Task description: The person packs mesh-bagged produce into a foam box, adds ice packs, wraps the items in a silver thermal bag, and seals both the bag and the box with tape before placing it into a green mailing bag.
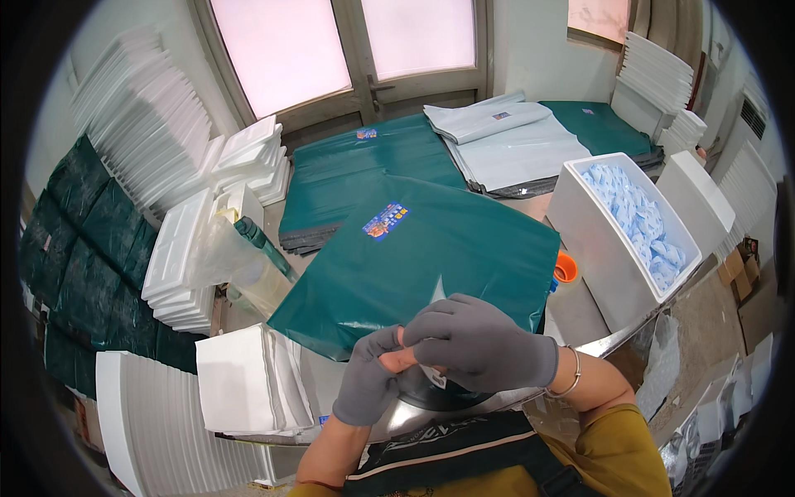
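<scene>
A large green plastic mailing bag (459,230) with a small printed sticker lies across the front of the table. At its near edge, my gloved left hand (379,373) and gloved right hand (478,341) meet, fingers bent. A bare thumb and fingertip show through the left glove. Between and below the hands is a small pale piece with print (435,376); which fingers hold it is hidden. A dark rounded object (447,397), partly covered by the hands, sits at the table's front edge.
Flat green bags (372,155) and white bags (509,146) lie behind. At right stand a foam box (596,248) of blue-and-white packs and an orange cup (565,267). At left are foam lids (180,248), a green bottle (264,245) and folded white sheets (239,382).
</scene>
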`<state>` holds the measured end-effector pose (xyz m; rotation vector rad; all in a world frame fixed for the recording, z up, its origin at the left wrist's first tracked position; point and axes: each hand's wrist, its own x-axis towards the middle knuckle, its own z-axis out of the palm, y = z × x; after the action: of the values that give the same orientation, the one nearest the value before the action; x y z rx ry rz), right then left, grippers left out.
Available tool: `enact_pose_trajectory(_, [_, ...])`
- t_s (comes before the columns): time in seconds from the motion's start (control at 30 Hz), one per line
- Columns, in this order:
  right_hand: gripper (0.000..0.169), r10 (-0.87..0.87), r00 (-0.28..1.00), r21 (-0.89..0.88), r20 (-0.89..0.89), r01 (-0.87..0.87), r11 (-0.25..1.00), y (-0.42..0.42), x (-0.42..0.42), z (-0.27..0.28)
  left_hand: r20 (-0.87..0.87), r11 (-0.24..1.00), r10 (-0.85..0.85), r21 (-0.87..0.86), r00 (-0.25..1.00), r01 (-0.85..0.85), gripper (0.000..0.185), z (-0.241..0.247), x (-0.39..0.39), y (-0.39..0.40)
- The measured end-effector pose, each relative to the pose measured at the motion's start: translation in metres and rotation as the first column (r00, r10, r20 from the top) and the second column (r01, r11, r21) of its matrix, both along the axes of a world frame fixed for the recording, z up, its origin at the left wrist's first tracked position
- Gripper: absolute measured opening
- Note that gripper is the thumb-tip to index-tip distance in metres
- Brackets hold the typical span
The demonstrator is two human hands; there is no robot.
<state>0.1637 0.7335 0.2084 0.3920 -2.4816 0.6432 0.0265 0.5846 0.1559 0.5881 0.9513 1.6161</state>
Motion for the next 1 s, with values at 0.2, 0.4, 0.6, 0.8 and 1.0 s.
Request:
enact_pose_trajectory(0.2, [0.007,-0.116,0.993,-0.037,0.01,0.116,0.993,0.002,-0.001,0.0,0.006,0.998,0.019,0.052,1.0,-0.019,0.019,-0.025,0.002,0.002])
enact_pose_trajectory(0.4, [0.008,-0.469,0.871,-0.744,0.145,0.409,0.529,0.101,0.001,0.006,0.117,0.998,-0.012,0.065,0.993,0.005,0.014,-0.044,-0.018,-0.014])
enact_pose_trajectory(0.6, [0.012,-0.263,0.901,-0.869,0.346,0.413,0.272,0.151,-0.018,-0.038,-0.238,0.975,0.223,0.034,0.945,-0.221,0.012,-0.042,-0.022,-0.02])
enact_pose_trajectory(0.8, [0.015,0.047,0.95,-0.917,0.31,0.285,0.277,0.115,-0.032,-0.02,-0.358,0.924,0.354,0.276,0.864,-0.264,0.075,0.001,-0.029,0.032])
enact_pose_trajectory(1.0, [0.015,0.007,0.933,-0.837,0.361,0.32,0.443,0.091,-0.033,-0.01,-0.261,0.955,0.249,0.228,0.933,-0.191,0.05,-0.003,-0.034,0.056])
